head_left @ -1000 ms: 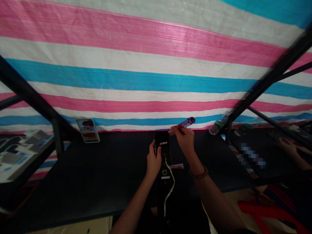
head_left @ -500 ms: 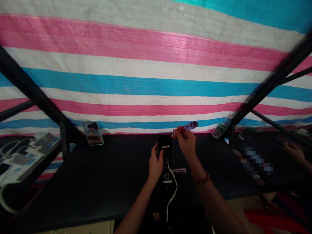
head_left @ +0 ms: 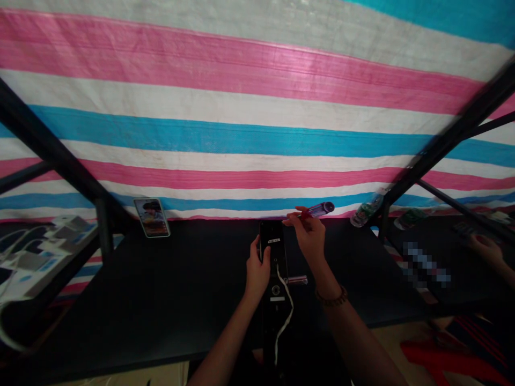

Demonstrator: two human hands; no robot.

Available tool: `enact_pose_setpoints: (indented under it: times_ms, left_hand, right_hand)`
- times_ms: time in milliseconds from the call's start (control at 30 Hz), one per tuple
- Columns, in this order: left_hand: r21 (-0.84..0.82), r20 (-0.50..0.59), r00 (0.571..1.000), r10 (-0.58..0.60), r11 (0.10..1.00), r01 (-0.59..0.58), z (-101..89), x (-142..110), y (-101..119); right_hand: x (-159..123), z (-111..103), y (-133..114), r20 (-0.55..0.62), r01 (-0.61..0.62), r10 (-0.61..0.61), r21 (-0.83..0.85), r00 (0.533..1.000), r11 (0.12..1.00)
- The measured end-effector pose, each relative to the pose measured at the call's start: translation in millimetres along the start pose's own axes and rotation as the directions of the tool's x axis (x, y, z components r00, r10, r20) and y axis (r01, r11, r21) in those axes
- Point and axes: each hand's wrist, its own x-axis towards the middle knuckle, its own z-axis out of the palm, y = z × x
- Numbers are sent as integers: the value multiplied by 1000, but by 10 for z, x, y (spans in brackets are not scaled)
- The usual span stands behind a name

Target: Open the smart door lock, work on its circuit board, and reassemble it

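A long black door-lock panel [head_left: 273, 252] lies lengthwise on the black table [head_left: 161, 289], with a white cable [head_left: 284, 316] trailing over it toward me. My left hand [head_left: 257, 268] is closed on the panel's left edge. My right hand [head_left: 309, 236] is closed on a screwdriver [head_left: 317, 210] with a red and blue translucent handle, held over the panel's far right corner. A beaded bracelet sits on my right wrist. A metal lever handle [head_left: 296, 279] sticks out to the right of the panel.
A phone [head_left: 152, 217] leans against the striped tarp at the back left. A plastic bottle [head_left: 366, 208] lies at the back right beside a black frame post. Boxes [head_left: 36, 257] fill the left table. Another person's hand [head_left: 486, 249] rests at the far right.
My right hand and the screwdriver have shifted slightly to the right. My left hand keeps its hold on the panel. The view has drifted a little.
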Motion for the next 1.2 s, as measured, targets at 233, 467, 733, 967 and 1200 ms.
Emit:
enact_pose_setpoints:
  times_ms: [233, 467, 733, 967, 1200]
  left_hand:
    - [6, -11, 1000, 11, 1000, -11, 0, 5, -14]
    - [12, 3, 1000, 0, 1000, 0, 0, 11, -67]
    - [16, 7, 1000, -29, 999, 29, -10, 27, -56]
    - [-24, -4, 999, -37, 999, 37, -2, 15, -40]
    - [-10, 1, 999, -35, 999, 35, -30, -26, 41]
  right_hand:
    - [15, 12, -46, -29, 10, -12, -69, 999, 998]
    - [12, 29, -61, 24, 39, -39, -33, 999, 999]
    - [-18, 44, -42, -20, 65, -69, -148, 997, 987]
    - [-13, 27, 18, -60, 34, -44, -161, 997, 986]
    - [63, 23, -5, -118, 18, -38, -163, 992, 987]
